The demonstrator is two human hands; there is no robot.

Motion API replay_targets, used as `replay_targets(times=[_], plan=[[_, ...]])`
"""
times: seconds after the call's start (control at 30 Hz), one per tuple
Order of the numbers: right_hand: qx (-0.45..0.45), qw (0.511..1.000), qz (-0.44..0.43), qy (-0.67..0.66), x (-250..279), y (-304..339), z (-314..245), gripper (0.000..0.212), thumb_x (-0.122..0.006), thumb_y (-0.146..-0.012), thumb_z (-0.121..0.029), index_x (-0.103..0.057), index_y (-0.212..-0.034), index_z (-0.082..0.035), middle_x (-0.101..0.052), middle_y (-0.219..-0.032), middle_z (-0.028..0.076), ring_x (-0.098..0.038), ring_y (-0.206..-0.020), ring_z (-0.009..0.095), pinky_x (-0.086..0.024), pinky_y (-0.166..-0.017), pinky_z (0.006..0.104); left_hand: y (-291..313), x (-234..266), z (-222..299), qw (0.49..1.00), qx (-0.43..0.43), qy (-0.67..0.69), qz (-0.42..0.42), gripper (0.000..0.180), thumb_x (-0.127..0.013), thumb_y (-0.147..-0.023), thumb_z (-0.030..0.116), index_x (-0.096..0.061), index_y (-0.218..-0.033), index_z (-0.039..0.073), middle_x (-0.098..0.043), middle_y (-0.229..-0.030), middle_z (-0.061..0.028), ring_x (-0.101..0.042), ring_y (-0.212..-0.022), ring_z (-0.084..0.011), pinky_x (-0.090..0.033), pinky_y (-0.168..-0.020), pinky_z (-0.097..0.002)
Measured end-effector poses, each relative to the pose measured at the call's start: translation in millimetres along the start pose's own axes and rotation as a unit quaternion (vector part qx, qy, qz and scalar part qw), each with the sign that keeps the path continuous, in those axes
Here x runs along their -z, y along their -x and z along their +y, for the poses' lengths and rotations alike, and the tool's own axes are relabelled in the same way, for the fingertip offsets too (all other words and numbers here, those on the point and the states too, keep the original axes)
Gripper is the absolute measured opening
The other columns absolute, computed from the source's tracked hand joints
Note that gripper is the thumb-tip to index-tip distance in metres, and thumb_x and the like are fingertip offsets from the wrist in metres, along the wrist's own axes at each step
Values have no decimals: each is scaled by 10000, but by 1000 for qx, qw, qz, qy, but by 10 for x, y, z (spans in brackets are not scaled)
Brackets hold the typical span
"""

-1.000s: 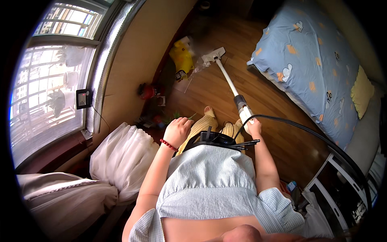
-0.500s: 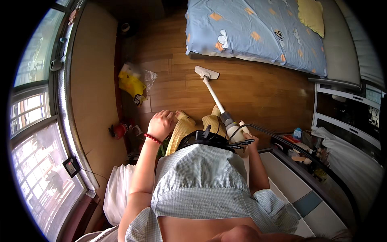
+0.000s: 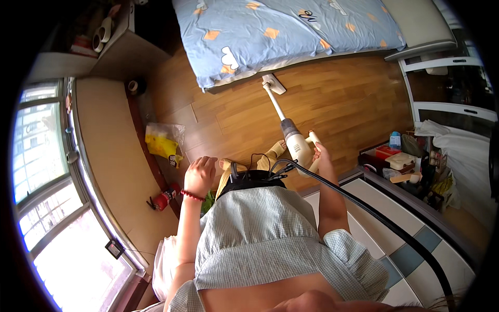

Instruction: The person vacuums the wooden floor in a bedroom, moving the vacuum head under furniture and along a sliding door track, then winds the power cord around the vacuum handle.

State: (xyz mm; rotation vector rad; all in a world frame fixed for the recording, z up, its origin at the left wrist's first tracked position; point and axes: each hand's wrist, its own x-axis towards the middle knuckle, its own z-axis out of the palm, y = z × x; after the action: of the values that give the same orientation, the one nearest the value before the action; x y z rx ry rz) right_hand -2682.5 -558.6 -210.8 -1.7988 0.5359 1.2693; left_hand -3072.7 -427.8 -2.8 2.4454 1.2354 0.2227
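Note:
A cordless stick vacuum cleaner [image 3: 298,147], cream with a grey collar, slants away in front of me. My right hand [image 3: 323,155] is wrapped round its loop handle. A thin white tube runs to the flat floor head [image 3: 275,84], which rests on the wooden floor against the near edge of the bed, its far end partly hidden there. My left hand [image 3: 200,176] hangs free at my left, holding nothing, with fingers loosely bent and a red bead bracelet [image 3: 192,195] on the wrist. Black cables [image 3: 280,170] cross my waist.
A bed [image 3: 270,34] with a blue patterned sheet stands ahead. By the left wall lie a yellow plastic bag [image 3: 162,147] and a red fire extinguisher [image 3: 164,199]. Boxes and bottles [image 3: 397,156] crowd the right side. A thick black cable [image 3: 384,221] curves past my right arm.
The floor head has moved forward to the bed's edge and turned. My right hand has gone forward with the vacuum cleaner. The view has swung, shifting the bed left.

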Motion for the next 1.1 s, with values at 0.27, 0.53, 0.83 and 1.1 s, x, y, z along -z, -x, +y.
replay_targets(times=[0.27, 0.53, 0.83, 1.1], plan=[[22, 990, -41, -132, 855, -532, -336, 257, -615, -717, -318, -454, -696, -119, -320, -441, -57, -287, -364, 61, -277, -380, 228, -1046, -310, 682, 997, -81, 9, -12, 138, -525, -706, 49, -569, -833, 76, -561, -767, -55, -554, -741, -227, -454, -667, -332], [87, 968, 233, 28, 789, -411, -1013, 449, -662, -621, -327, -593, -919, 3, -600, -777, 123, -577, -591, 207, -441, -502, 315, -2360, -522, 1438, 968, -243, 4, -67, 138, -527, -695, 43, -570, -823, 70, -571, -762, -65, -557, -746, -227, -455, -662, -330], [-9, 965, 257, -56, 855, -666, -2104, 570, -677, -573, -411, -592, -891, 54, -611, -808, 187, -604, -735, 261, -464, -616, 340, -4208, -918, 2084, 922, -370, 25, -115, 129, -518, -706, 42, -572, -822, 55, -569, -744, -86, -554, -716, -241, -455, -632, -327], [80, 921, 379, 28, 1070, -1040, -2920, 504, -670, -587, -421, -608, -761, 48, -599, -676, 162, -583, -592, 244, -443, -541, 337, -5801, -977, 2819, 882, -449, 14, -141, 126, -496, -707, 19, -548, -819, 48, -538, -698, -87, -528, -659, -251, -436, -597, -353]])
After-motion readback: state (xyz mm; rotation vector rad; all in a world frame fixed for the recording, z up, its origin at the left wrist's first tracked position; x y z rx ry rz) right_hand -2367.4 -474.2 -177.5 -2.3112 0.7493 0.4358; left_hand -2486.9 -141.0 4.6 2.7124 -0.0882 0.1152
